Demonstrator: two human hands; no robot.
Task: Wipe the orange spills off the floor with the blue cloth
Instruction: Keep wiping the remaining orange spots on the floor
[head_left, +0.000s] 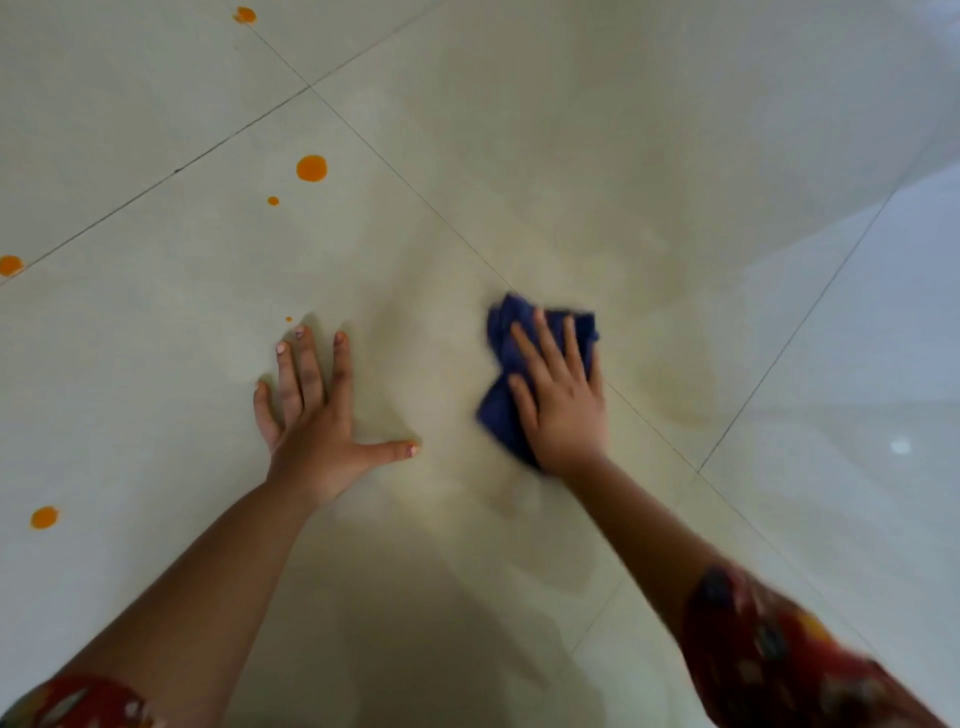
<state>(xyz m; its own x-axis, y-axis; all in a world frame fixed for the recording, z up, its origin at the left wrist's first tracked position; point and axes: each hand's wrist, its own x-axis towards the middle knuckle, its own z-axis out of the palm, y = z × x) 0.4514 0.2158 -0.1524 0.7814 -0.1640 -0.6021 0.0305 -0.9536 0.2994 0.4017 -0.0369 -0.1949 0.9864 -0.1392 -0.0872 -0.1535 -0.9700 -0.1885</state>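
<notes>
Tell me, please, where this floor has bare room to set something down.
Bare tile lies between the left hand and the right hand pressing the blue cloth, and everywhere beyond and right of the cloth. The left side is crowded with orange drops.

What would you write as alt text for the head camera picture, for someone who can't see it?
A person's right hand presses a blue cloth flat on a pale tiled floor, while the left hand rests flat on the floor beside it. Several orange spills dot the tiles farther left.
</notes>
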